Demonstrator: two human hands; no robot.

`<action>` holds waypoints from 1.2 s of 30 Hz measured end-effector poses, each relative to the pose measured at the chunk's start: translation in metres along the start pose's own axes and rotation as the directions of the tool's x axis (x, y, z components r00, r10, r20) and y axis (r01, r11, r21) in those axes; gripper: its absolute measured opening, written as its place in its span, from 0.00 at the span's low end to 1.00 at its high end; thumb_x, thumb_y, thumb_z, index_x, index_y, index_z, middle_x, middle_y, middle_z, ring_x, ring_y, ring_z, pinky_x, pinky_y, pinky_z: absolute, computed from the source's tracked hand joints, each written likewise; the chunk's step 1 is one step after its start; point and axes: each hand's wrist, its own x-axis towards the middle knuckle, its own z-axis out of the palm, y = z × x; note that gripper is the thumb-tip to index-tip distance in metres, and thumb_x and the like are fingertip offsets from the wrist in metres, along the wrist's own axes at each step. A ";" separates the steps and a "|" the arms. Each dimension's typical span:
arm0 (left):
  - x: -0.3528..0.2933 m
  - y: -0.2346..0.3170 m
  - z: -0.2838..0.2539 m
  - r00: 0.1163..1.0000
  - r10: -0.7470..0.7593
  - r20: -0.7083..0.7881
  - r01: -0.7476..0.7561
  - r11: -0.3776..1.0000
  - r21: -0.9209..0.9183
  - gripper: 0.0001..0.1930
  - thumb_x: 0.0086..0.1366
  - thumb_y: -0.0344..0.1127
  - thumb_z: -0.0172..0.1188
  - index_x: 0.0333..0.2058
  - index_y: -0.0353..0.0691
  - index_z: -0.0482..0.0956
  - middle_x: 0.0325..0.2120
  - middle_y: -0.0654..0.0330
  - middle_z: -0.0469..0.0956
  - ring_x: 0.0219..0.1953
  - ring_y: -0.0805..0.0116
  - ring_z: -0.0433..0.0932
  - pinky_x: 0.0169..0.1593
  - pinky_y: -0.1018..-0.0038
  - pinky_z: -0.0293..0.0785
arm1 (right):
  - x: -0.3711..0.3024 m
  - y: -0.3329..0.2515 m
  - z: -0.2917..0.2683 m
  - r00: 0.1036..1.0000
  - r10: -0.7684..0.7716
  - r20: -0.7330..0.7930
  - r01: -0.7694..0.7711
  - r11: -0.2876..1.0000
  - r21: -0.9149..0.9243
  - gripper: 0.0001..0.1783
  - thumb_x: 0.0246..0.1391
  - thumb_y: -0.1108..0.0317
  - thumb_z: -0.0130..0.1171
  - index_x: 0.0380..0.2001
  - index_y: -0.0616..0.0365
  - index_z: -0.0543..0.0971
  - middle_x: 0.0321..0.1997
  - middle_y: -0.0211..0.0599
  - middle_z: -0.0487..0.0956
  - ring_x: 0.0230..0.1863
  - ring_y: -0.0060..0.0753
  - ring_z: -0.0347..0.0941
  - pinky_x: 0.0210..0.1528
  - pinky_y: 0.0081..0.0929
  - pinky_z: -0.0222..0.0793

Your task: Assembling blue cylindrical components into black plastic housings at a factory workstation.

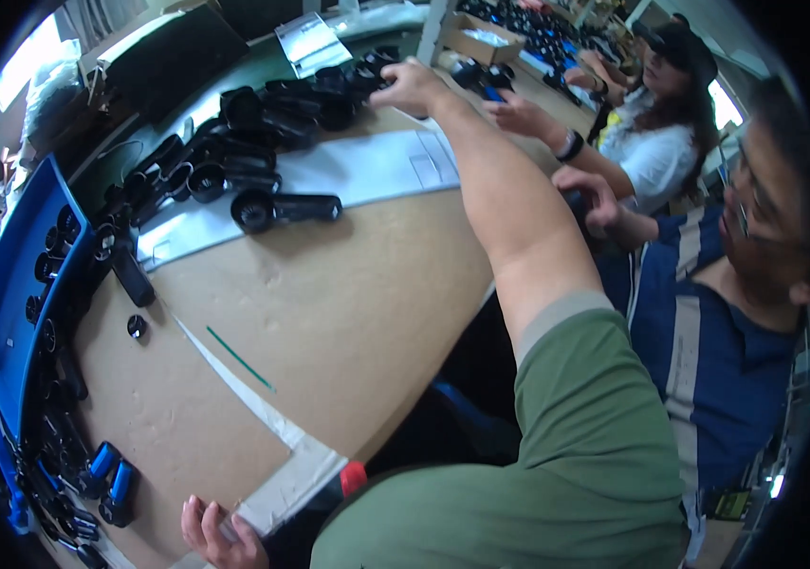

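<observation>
My right arm stretches far across the table. My right hand [412, 88] is at the far end of a heap of black round-headed parts with handles [263, 114], thumb and fingers apart beside the nearest of them. No part shows clearly in its grasp. At the near edge of the table, my left hand [220, 536] has its fingers loosely bent and apart, with nothing visible in them. It lies beside a strip of grey tape [291, 479] on the table's edge. One black part [286, 211] lies sideways on the near rim of a white panel [358, 171] under the heap.
A blue tray [21, 294] with black parts stands at the left. Below it lie black parts with blue sections [111, 469]. A small round black piece [137, 327] and a green strip [239, 357] rest on the brown tabletop [377, 275]. Two people sit close on the right.
</observation>
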 end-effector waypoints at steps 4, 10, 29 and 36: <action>-0.001 0.012 -0.006 0.975 -0.222 -0.010 0.220 0.972 -0.078 0.18 0.59 0.28 0.66 0.49 0.39 0.84 0.63 0.49 0.77 0.65 0.46 0.73 0.70 0.55 0.67 | -0.045 -0.055 -0.012 0.984 -0.136 -0.115 0.134 0.991 -0.030 0.43 0.41 0.34 0.71 0.59 0.43 0.86 0.57 0.49 0.79 0.53 0.50 0.78 0.58 0.42 0.77; -0.015 -0.007 -0.009 0.997 -0.074 -0.009 0.074 0.997 -0.014 0.17 0.59 0.32 0.69 0.49 0.41 0.85 0.61 0.53 0.79 0.64 0.49 0.75 0.70 0.57 0.67 | -0.158 -0.199 0.018 0.825 -0.562 0.055 0.549 0.821 0.157 0.27 0.50 0.49 0.76 0.48 0.54 0.90 0.56 0.46 0.76 0.55 0.49 0.73 0.61 0.39 0.70; -0.016 -0.007 -0.009 0.997 -0.061 -0.041 0.058 0.996 -0.062 0.15 0.59 0.32 0.69 0.46 0.39 0.85 0.61 0.51 0.80 0.64 0.48 0.76 0.69 0.57 0.68 | -0.241 -0.376 0.105 0.532 -0.822 0.202 0.808 0.565 0.169 0.29 0.45 0.39 0.73 0.47 0.42 0.92 0.53 0.51 0.80 0.52 0.53 0.76 0.55 0.45 0.75; -0.017 -0.005 -0.012 0.999 -0.052 0.002 0.052 0.998 -0.042 0.15 0.59 0.30 0.68 0.46 0.39 0.85 0.61 0.50 0.79 0.64 0.47 0.75 0.70 0.56 0.68 | -0.212 -0.334 0.063 0.601 -0.799 0.021 0.707 0.544 0.452 0.31 0.46 0.40 0.80 0.49 0.46 0.90 0.68 0.41 0.76 0.63 0.47 0.75 0.68 0.42 0.73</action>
